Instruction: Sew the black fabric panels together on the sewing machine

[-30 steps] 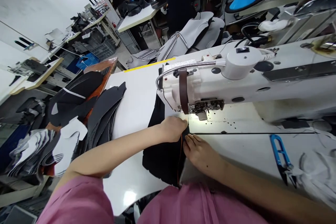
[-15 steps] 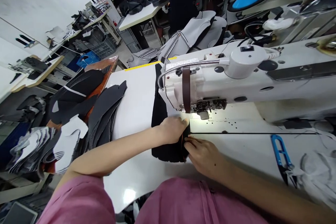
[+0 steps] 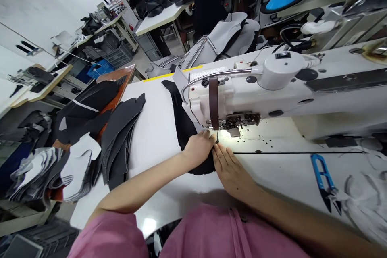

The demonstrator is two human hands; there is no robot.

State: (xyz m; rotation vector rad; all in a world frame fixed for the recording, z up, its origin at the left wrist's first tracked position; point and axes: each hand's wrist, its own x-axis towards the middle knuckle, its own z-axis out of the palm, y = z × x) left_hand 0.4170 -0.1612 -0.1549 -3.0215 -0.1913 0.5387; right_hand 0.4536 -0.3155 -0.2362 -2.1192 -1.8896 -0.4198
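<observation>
A black fabric piece (image 3: 183, 123) lies on the white sewing machine table, its near part passing beside the needle area of the sewing machine (image 3: 236, 88). My left hand (image 3: 199, 148) is closed on the fabric with curled fingers, close to the presser foot, which my fingers partly hide. Lower right of it, my right hand (image 3: 229, 168) rests with fingers stretched flat along the fabric's right edge, fingertips almost touching my left hand. The fabric's near end curves out below both hands. The needle itself is hard to make out.
A stack of dark fabric pieces (image 3: 121, 133) lies left on the table. Blue thread snips (image 3: 323, 181) and a white crumpled bundle (image 3: 367, 205) are at the right. Grey sewn pieces (image 3: 223, 38) are heaped behind the machine. A person (image 3: 204, 0) stands beyond.
The fabric has turned, its far end swinging left and its near end moving up. My right hand has gone from pinching the edge to lying flat, higher up. My left hand shifted slightly.
</observation>
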